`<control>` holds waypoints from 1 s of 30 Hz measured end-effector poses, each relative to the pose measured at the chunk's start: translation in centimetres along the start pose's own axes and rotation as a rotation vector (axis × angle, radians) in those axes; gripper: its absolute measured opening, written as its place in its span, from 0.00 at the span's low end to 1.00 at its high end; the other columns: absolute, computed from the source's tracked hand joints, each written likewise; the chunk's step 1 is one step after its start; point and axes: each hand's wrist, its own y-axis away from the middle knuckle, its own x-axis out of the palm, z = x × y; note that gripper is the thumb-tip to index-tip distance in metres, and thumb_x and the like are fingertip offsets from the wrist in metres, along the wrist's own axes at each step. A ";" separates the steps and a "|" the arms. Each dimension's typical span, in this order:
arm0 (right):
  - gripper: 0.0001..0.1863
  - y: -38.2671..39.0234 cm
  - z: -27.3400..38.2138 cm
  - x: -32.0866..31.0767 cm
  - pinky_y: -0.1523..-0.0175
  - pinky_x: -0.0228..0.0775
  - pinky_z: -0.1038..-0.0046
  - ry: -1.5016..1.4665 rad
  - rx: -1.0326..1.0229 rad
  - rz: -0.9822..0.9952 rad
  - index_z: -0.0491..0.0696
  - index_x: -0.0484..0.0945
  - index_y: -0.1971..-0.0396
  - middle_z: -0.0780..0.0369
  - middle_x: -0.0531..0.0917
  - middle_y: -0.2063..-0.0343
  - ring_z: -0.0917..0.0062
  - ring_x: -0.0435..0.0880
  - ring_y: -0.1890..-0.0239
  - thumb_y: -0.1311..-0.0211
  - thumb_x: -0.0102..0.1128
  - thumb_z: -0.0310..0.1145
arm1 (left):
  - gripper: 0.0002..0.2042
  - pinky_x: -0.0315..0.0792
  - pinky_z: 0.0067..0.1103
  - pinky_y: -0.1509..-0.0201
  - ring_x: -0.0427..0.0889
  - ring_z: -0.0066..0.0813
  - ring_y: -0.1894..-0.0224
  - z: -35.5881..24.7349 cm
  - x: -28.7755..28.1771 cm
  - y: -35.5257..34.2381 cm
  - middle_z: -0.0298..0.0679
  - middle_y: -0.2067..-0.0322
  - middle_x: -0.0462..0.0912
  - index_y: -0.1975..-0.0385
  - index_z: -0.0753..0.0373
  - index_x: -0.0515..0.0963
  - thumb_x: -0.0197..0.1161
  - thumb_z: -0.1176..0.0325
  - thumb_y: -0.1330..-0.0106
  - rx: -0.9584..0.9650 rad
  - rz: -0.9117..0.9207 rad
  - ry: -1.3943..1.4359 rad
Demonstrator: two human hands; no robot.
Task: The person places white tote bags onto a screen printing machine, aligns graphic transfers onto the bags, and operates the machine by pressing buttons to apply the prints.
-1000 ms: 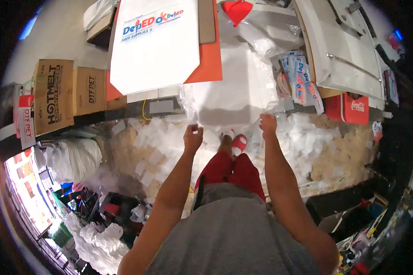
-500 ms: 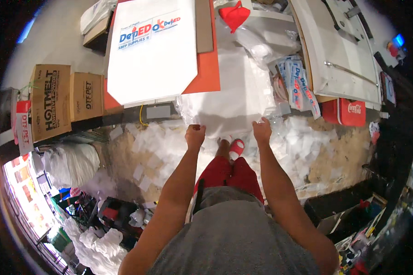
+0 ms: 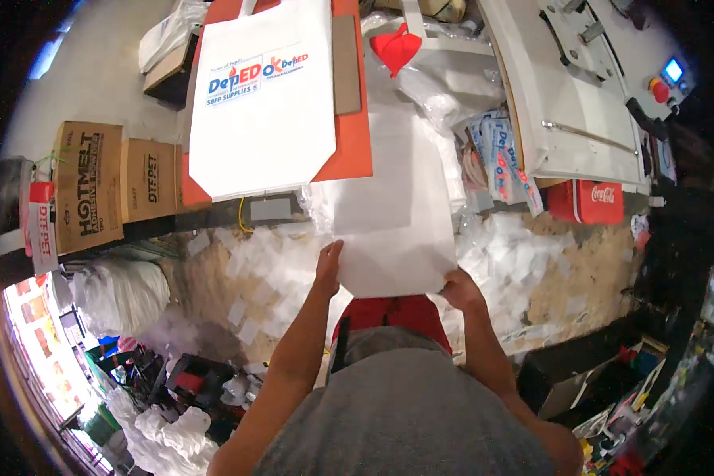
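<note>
Holding a white sheet by its near edge, both hands pinch it: left hand on the near-left corner, right hand on the near-right corner, fingers closed on the material. Sheet lies straight ahead of the grips, long axis running near to far, its far end overlapping the edge of the orange board. Hands sit about level, with the left slightly farther from the body and the right slightly nearer; neither is clearly closer to the sheet's middle.

Far left of the sheet, a white printed bag lies flat on the orange board. Counts: one held sheet, one printed bag, one board, two brown cartons at the left, one red cooler at the right, one red heart-shaped piece far off. A stack of printed packs sits right of the sheet, number unclear. Many white scraps litter the floor, too many to count. White machine at far right.
</note>
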 end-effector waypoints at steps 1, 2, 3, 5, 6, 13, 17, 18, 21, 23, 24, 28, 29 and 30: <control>0.28 1.6 0.9 0.3 0.41 0.69 0.53 -0.038 0.089 0.094 0.51 0.64 0.35 0.60 0.75 0.44 0.62 0.73 0.40 0.36 0.54 0.34 | 0.22 0.78 0.28 0.56 0.81 0.31 0.60 0.1 -1.1 0.7 0.41 0.57 0.81 0.47 0.66 0.70 0.65 0.60 0.35 -0.022 0.234 0.190; 0.29 0.9 1.2 0.1 0.41 0.69 0.52 -0.013 0.068 -0.027 0.50 0.63 0.34 0.58 0.75 0.44 0.61 0.72 0.40 0.35 0.53 0.38 | 0.24 0.78 0.31 0.52 0.81 0.35 0.56 1.1 -1.9 0.1 0.45 0.53 0.80 0.42 0.67 0.64 0.63 0.68 0.35 -0.039 0.211 0.119; 0.30 0.2 2.1 -0.9 0.41 0.68 0.50 0.008 0.029 -0.167 0.49 0.61 0.33 0.57 0.74 0.43 0.60 0.71 0.40 0.33 0.52 0.43 | 0.24 0.78 0.31 0.52 0.81 0.35 0.56 1.2 -1.4 0.5 0.45 0.53 0.80 0.42 0.67 0.64 0.63 0.68 0.35 -0.035 0.228 0.120; 0.33 -1.5 4.4 -2.1 0.43 0.71 0.58 -0.026 -0.035 -0.199 0.48 0.59 0.32 0.56 0.75 0.44 0.63 0.76 0.45 0.33 0.55 0.43 | 0.30 0.77 0.32 0.48 0.80 0.37 0.52 0.9 -0.5 1.9 0.49 0.51 0.79 0.37 0.67 0.59 0.64 0.72 0.37 0.026 0.333 -0.042; 0.34 -2.2 5.6 -2.2 0.47 0.72 0.63 0.201 -0.103 -0.214 0.49 0.60 0.32 0.58 0.76 0.49 0.67 0.77 0.50 0.36 0.60 0.39 | 0.30 0.77 0.32 0.48 0.80 0.37 0.52 0.2 0.2 3.2 0.49 0.51 0.79 0.37 0.67 0.59 0.64 0.72 0.37 0.034 0.346 -0.043; 0.24 12.2 12.3 11.3 0.53 0.70 0.77 0.757 -0.561 -0.047 0.47 0.75 0.43 0.64 0.80 0.62 0.80 0.77 0.62 0.41 0.64 0.26 | 0.33 0.75 0.29 0.47 0.82 0.35 0.54 -9.7 -1.4 18.2 0.50 0.51 0.80 0.31 0.64 0.55 0.57 0.73 0.37 0.215 0.385 -0.299; 0.13 15.2 18.6 18.8 0.54 0.68 0.81 0.987 -0.709 -0.152 0.45 0.81 0.53 0.69 0.81 0.63 0.84 0.77 0.62 0.38 0.62 0.29 | 0.18 0.73 0.22 0.50 0.79 0.26 0.57 -17.3 0.5 24.8 0.41 0.61 0.83 0.47 0.65 0.77 0.56 0.62 0.33 0.620 0.444 -0.639; 0.13 16.5 20.4 22.0 0.53 0.68 0.81 1.068 -0.728 -0.140 0.46 0.82 0.54 0.69 0.81 0.64 0.84 0.76 0.62 0.37 0.63 0.30 | 0.17 0.72 0.21 0.50 0.79 0.24 0.57 -19.6 1.0 25.3 0.40 0.60 0.83 0.49 0.62 0.78 0.56 0.60 0.32 0.704 0.400 -0.653; 0.13 19.1 27.2 28.2 0.51 0.66 0.81 1.037 -1.085 0.058 0.49 0.82 0.53 0.72 0.80 0.62 0.86 0.75 0.61 0.37 0.64 0.34 | 0.14 0.70 0.20 0.64 0.72 0.20 0.71 -29.3 2.8 28.8 0.33 0.73 0.78 0.52 0.60 0.79 0.61 0.62 0.33 1.023 0.328 -0.690; 0.15 24.3 27.3 36.2 0.47 0.65 0.82 1.030 -1.346 -0.052 0.49 0.82 0.51 0.71 0.80 0.62 0.85 0.74 0.58 0.38 0.64 0.32 | 0.12 0.64 0.17 0.70 0.67 0.14 0.73 -35.7 0.7 33.6 0.29 0.76 0.73 0.53 0.60 0.79 0.64 0.67 0.35 1.346 0.178 -0.616; 0.16 25.1 28.9 38.1 0.46 0.64 0.83 0.922 -1.395 0.144 0.48 0.81 0.49 0.69 0.80 0.63 0.84 0.75 0.58 0.38 0.64 0.30 | 0.12 0.63 0.16 0.71 0.66 0.12 0.74 -38.2 -0.3 34.9 0.27 0.75 0.73 0.52 0.60 0.79 0.63 0.70 0.35 1.477 0.103 -0.494; 0.17 26.3 26.3 49.1 0.49 0.68 0.82 0.839 -1.980 0.109 0.44 0.77 0.46 0.64 0.82 0.56 0.83 0.77 0.58 0.35 0.58 0.25 | 0.19 0.67 0.22 0.66 0.70 0.23 0.72 -45.9 -3.5 40.2 0.36 0.67 0.77 0.42 0.64 0.73 0.58 0.75 0.34 2.320 -0.401 -0.361; 0.18 25.6 26.0 51.1 0.51 0.69 0.82 0.842 -2.246 0.061 0.44 0.77 0.45 0.62 0.82 0.54 0.83 0.77 0.58 0.35 0.58 0.25 | 0.18 0.68 0.21 0.62 0.73 0.23 0.67 -47.3 -4.4 40.3 0.39 0.60 0.80 0.42 0.68 0.71 0.56 0.75 0.31 2.498 -0.738 -0.421; 0.18 24.5 25.9 53.3 0.54 0.70 0.74 0.750 -2.545 0.014 0.44 0.76 0.44 0.58 0.83 0.55 0.76 0.79 0.61 0.34 0.55 0.25 | 0.18 0.68 0.21 0.62 0.73 0.23 0.67 -49.0 -5.2 39.9 0.39 0.60 0.80 0.42 0.68 0.71 0.56 0.75 0.31 2.510 -0.739 -0.408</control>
